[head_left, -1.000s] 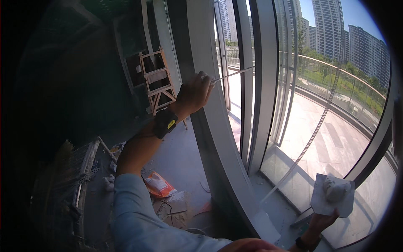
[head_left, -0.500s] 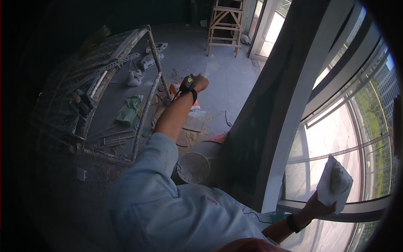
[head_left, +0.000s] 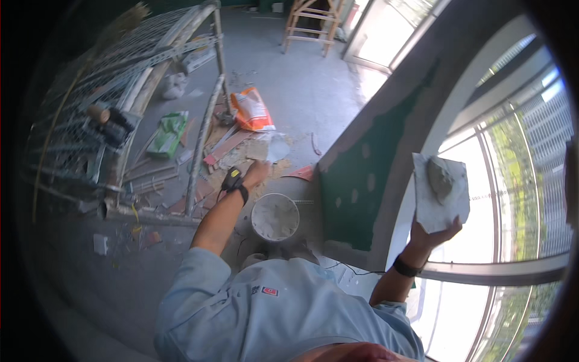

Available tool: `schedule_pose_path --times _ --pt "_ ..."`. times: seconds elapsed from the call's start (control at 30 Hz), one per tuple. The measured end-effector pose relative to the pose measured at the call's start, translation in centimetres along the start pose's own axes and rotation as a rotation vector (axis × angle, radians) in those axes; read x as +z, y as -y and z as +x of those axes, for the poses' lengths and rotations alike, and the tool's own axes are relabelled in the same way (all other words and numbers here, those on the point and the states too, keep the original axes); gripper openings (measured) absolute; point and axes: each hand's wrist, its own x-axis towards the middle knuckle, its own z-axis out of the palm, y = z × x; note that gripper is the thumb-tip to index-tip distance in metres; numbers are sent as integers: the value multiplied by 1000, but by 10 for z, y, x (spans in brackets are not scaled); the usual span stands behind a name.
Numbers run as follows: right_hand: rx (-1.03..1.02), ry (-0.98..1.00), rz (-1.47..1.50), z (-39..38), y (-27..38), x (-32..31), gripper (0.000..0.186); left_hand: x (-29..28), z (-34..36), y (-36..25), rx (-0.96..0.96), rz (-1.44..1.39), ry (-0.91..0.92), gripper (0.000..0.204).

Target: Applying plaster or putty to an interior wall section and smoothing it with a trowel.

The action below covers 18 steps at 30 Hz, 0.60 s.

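My left hand point(head_left: 257, 173) is closed in front of me, just beyond a round bucket point(head_left: 254, 226) of whitish putty. A pale, flat blade point(head_left: 278, 147) sticks out past its fingers, like that of a putty knife; the handle is hidden in the fist. On the right, my right hand point(head_left: 431, 235) grips the lower edge of a white, square hawk point(head_left: 425, 208), which carries a thick lump of grey-white putty point(head_left: 441, 181). Between my hands stands a slanting wall panel point(head_left: 374, 175), green with grey coated edges and several pale patches.
Metal scaffold frame point(head_left: 208, 139) with mesh stands on the left, a dark-handled tool point(head_left: 113, 127) on it. An orange-and-white bag point(head_left: 252, 110), a green bag point(head_left: 169, 134) and board scraps litter the floor. A wooden ladder point(head_left: 310, 30) is at the back; curved windows line the right.
My left hand has come down and back toward the bucket, with the blade. The hawk in my right hand is higher and further left. The view has shifted, uncovering the orange bag.
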Motion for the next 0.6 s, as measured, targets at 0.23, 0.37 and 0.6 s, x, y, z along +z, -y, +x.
schedule_pose_path --times 0.23,0.37,0.6 --pt "481 98 640 -31 53 60 74 -36 -77 35 -123 -429 -22 46" --pt "465 118 574 -33 59 33 75 -33 -88 22 -136 -407 -6 45" --pt "216 37 222 -25 45 -54 82 -14 -138 -7 -137 -668 -50 41"
